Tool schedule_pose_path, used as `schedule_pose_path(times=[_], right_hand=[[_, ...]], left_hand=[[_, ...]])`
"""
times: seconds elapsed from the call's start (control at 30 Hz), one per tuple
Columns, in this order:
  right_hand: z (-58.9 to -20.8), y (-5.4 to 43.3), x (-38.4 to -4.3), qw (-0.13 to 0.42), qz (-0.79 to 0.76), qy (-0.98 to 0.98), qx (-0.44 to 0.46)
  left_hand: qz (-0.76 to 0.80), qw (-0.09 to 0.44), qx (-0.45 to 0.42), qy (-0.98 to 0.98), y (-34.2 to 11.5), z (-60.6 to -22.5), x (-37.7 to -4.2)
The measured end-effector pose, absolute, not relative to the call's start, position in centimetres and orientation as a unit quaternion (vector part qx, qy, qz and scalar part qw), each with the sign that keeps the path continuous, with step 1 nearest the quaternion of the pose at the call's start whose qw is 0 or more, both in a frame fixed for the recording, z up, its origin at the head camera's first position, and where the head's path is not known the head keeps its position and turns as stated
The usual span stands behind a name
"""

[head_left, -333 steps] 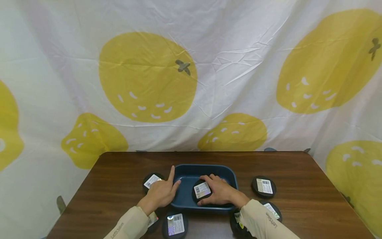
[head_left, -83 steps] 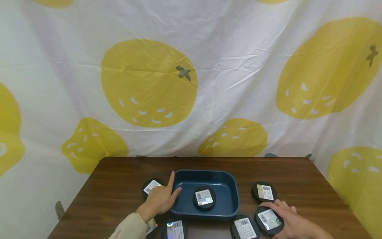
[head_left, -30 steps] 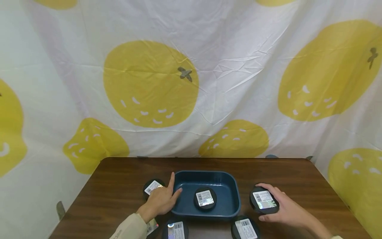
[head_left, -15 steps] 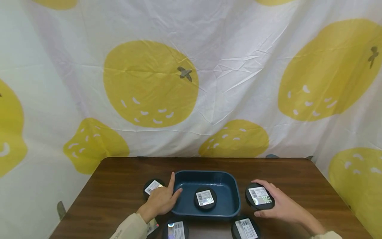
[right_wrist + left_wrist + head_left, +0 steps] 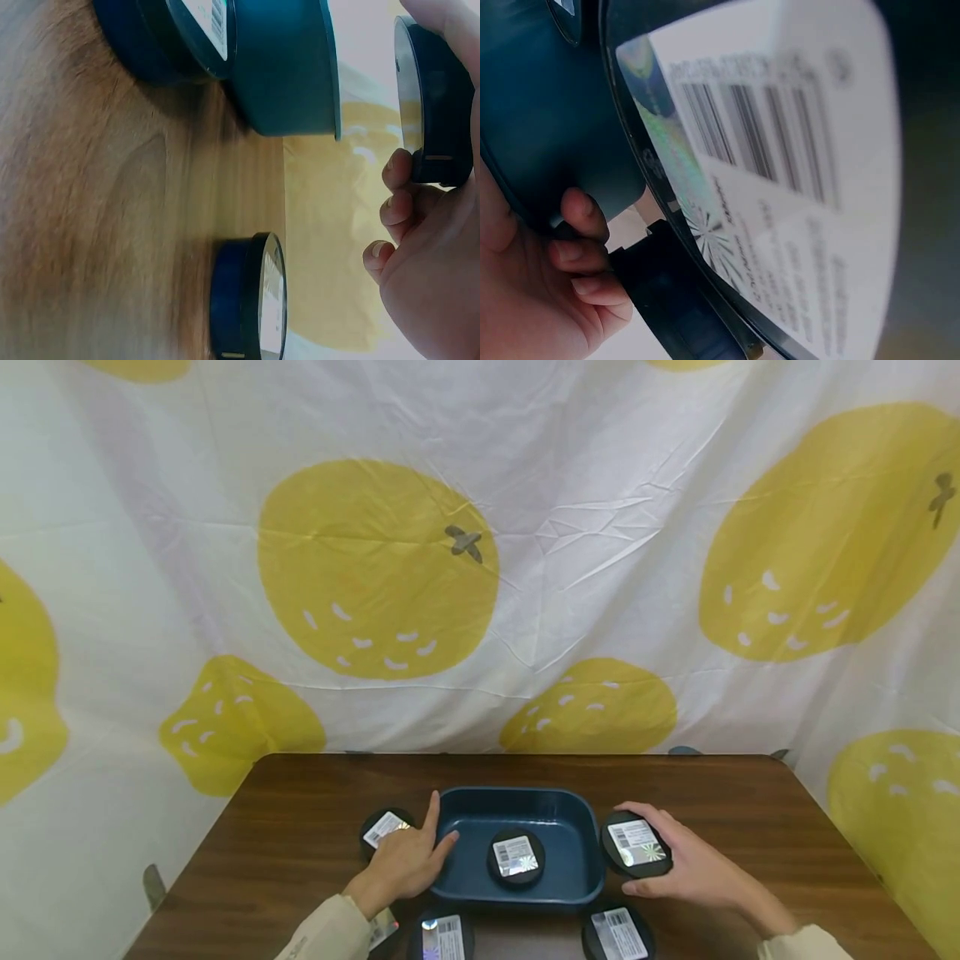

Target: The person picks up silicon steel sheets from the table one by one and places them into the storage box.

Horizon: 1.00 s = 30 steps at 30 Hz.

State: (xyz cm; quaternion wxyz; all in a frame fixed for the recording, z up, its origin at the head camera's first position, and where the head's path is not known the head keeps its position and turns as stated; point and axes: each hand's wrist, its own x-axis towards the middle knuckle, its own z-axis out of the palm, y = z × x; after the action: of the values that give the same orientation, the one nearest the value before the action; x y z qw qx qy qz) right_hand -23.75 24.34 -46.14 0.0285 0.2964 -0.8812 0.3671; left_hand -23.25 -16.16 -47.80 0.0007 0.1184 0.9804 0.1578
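Note:
A flat, round black container (image 5: 636,843) with a white barcode label is gripped in my right hand (image 5: 690,860) between thumb and fingers, just off the right rim of a dark blue tray (image 5: 562,893). It hangs clear of the table in the right wrist view. My left hand (image 5: 405,860) holds the tray's left rim, thumb over the inside and index finger straight at the far corner. Its other fingers are curled in the left wrist view. One similar container (image 5: 515,857) lies label-up inside the tray.
More such containers stand on the brown table (image 5: 300,835): a near-right container (image 5: 618,932), a near-left container (image 5: 441,935), another by the left wrist (image 5: 384,931) and one beyond the left hand (image 5: 385,828). Under my right hand sits another container (image 5: 255,300). A lemon-print cloth (image 5: 592,568) hangs behind.
My right hand has lifted the container from the right side and carried it leftward to the tray's right rim. Earlier it released another container in the tray. The left hand has stayed put.

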Motion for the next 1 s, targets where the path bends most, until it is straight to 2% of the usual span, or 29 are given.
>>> schedule_pose_path(times=[0.63, 1.0], right_hand=[[-45.1, 21.9, -24.3, 0.004, 0.374, -0.883, 0.284], [-45.0, 20.9, -24.8, 0.009, 0.375, -0.883, 0.284]], left_hand=[[0.163, 0.005, 0.118, 0.980, -16.1, -47.9, -23.2], [0.166, 0.002, 0.121, 0.979, -16.1, -47.9, -23.2]])
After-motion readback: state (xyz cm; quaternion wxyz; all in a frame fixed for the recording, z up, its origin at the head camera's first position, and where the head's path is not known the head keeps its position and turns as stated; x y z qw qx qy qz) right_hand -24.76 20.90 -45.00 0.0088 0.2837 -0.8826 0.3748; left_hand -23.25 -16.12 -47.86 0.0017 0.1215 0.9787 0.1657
